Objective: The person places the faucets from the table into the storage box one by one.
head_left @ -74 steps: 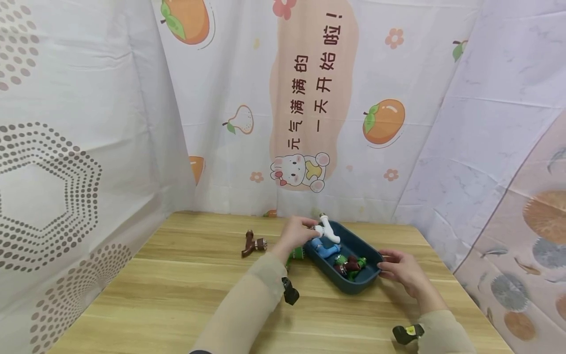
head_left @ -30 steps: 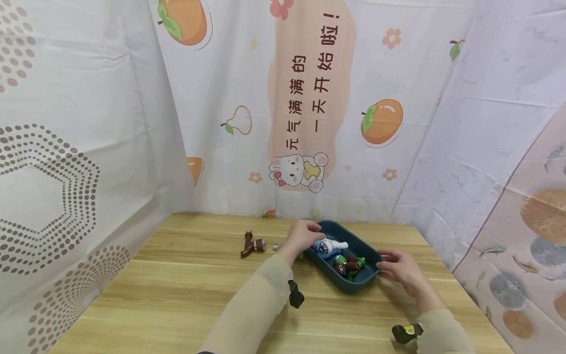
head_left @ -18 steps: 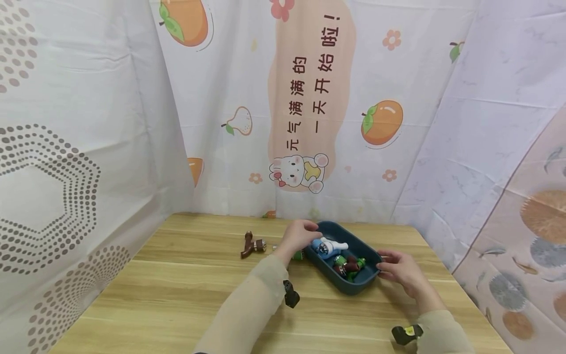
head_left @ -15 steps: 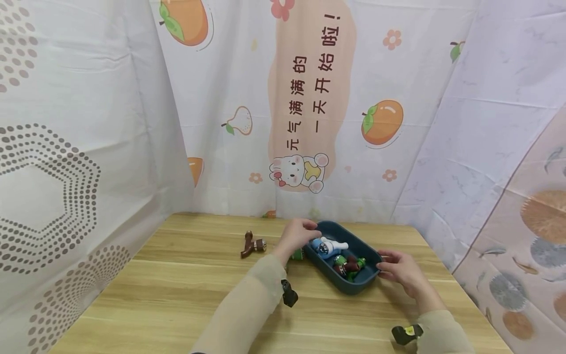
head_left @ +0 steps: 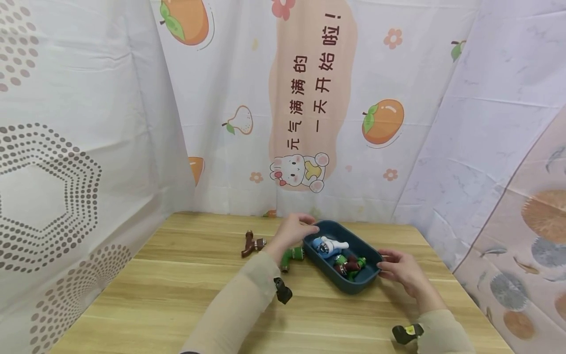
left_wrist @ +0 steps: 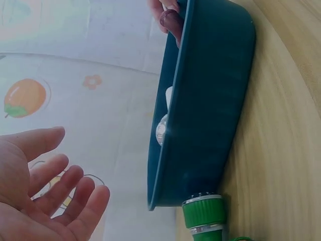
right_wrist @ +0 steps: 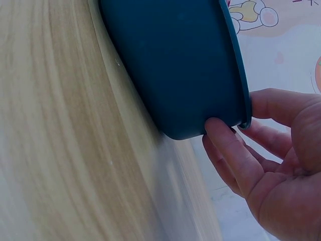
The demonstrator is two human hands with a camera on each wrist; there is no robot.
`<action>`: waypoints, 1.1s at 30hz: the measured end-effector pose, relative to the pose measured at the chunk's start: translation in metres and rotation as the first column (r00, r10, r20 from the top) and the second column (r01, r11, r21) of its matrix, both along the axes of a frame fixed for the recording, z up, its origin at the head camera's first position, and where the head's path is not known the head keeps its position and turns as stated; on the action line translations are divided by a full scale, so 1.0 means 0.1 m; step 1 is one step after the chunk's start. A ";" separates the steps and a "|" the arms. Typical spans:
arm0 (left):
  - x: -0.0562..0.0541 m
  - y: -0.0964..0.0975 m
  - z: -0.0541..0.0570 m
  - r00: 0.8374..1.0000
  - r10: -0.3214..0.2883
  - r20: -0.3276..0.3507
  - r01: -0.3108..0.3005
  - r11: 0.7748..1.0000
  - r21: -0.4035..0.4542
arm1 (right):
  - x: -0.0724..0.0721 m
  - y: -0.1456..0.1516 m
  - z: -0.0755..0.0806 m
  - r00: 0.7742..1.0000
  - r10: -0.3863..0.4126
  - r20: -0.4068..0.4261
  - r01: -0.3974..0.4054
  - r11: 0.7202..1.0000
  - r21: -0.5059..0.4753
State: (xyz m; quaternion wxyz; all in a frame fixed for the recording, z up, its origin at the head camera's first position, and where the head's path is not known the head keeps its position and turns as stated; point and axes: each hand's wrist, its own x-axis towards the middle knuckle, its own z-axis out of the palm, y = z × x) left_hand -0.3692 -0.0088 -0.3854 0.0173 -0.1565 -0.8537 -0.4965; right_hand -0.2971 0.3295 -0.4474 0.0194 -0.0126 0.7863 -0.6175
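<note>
A deep teal tray (head_left: 353, 288) stands on the table at an angle. Inside it lie a white tap (head_left: 338, 245), a blue tap (head_left: 321, 249) partly under it, and brown (head_left: 353, 265) and green (head_left: 362, 262) taps nearer the right end. My left hand (head_left: 291, 234) holds nothing; in the left wrist view its fingers (left_wrist: 90, 206) are spread loosely, apart from the tray wall. With fingers and thumb my right hand (right_wrist: 281, 160) grips the tray's right end at the rim. Below my left hand a green tap (head_left: 287, 258) lies against the tray's left side.
A brown tap (head_left: 249, 244) lies on the wooden table (head_left: 177, 290) left of the green one. Printed curtains (head_left: 239, 162) close off the back and both sides. Black wrist cameras (head_left: 283, 291) sit on both sleeves.
My left hand has lowered the white tap into the tray, let it go and drawn back to the left. More of the green tap outside shows. My right hand stays at the tray.
</note>
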 end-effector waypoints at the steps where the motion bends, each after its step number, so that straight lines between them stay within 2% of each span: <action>1: 0.00 -0.01 0.01 1.000 -0.003 -0.010 0.003 1.000 -0.006 | 0.00 0.00 0.00 1.000 -0.001 0.002 0.001 1.000 0.001; 13: 0.08 -0.14 0.06 1.000 -0.004 -0.019 0.004 1.000 -0.022 | -0.01 0.00 -0.02 1.000 0.002 -0.005 -0.002 1.000 -0.007; 20: 0.12 -0.25 0.11 0.999 -0.029 -0.037 0.030 1.000 0.005 | 0.00 -0.01 -0.01 1.000 -0.001 -0.011 0.001 1.000 -0.003; 26: 0.18 -0.35 0.16 1.000 -0.006 -0.017 0.006 1.000 0.005 | 0.00 0.00 0.00 1.000 -0.001 -0.002 0.001 1.000 0.006; 33: 0.22 -0.44 0.16 0.999 -0.006 -0.037 0.005 1.000 -0.014 | 0.02 -0.01 0.01 1.000 -0.003 0.000 0.003 1.000 0.016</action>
